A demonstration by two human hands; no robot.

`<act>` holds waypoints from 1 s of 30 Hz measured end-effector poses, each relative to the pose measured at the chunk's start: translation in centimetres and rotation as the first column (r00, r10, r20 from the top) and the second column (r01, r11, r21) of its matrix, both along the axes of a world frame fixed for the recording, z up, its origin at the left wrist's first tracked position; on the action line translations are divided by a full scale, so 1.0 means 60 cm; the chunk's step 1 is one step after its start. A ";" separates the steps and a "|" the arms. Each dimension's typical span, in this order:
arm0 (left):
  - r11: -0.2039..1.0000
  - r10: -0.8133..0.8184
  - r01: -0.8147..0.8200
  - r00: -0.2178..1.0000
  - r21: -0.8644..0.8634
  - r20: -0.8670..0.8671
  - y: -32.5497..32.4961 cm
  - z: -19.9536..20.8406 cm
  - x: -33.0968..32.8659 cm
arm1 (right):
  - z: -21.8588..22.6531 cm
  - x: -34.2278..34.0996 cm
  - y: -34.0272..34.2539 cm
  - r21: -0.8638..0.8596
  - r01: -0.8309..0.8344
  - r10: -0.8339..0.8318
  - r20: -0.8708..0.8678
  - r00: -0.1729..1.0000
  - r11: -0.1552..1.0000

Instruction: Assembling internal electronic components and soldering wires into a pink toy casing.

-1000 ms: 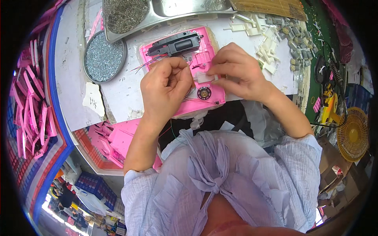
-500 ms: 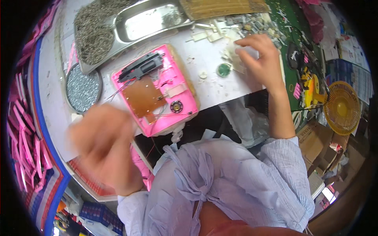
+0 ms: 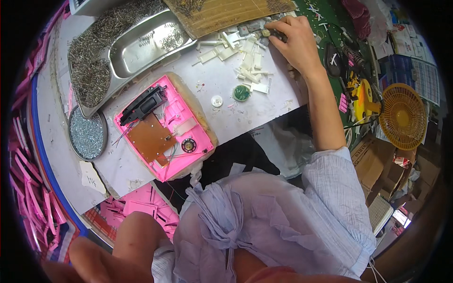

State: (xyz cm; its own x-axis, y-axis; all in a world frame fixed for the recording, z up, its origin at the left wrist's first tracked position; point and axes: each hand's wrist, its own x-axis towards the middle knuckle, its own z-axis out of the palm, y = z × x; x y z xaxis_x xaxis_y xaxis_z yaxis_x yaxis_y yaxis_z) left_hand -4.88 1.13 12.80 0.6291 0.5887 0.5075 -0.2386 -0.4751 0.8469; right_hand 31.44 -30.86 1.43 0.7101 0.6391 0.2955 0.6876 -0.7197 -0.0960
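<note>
My right hand (image 3: 299, 42) reaches over the far side of the table, with thumb and fingers closed together at a pile of small grey parts (image 3: 252, 28). What the fingertips hold, if anything, is too small to make out. Several white plastic pieces (image 3: 247, 61) lie loose beside that hand. My left hand (image 3: 87, 259) is low at the bottom left, off the table, and its fingers are hidden. Between the arms sits a pink plastic housing (image 3: 188, 122) holding a brown circuit board (image 3: 152, 137), a black part (image 3: 144, 104), a round speaker (image 3: 188, 145) and thin wires.
Left of the housing stands a round dish of small metal screws (image 3: 87, 134). Behind it are a metal tray (image 3: 113, 78) and a heap of springs (image 3: 89, 56). A green round piece (image 3: 241, 93) and a white disc (image 3: 217, 101) lie right. A yellow fan (image 3: 403, 115) stands far right.
My left hand has dropped from beside the housing to the lower left. My right hand has moved farther away to the grey parts and its fingers have closed. The view has shifted.
</note>
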 end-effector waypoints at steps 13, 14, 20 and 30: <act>0.976 -0.185 0.183 0.983 -0.116 -0.002 -0.063 -0.002 0.077 | 0.044 -0.158 0.032 0.619 0.336 0.391 -0.744 0.542 0.710; 0.969 -0.207 0.204 0.978 -0.135 -0.005 -0.070 0.001 0.087 | 0.047 -0.170 0.036 0.623 0.384 0.439 -0.768 0.466 0.682; 0.912 -0.397 0.349 0.884 -0.217 -0.248 -0.114 -0.020 0.194 | 0.075 -0.217 0.059 0.642 0.034 0.470 -0.597 0.650 0.766; 0.651 -0.740 0.688 0.479 -0.321 -0.472 -0.116 -0.077 0.243 | 0.069 -0.216 0.049 0.728 0.343 0.742 -0.660 0.115 0.594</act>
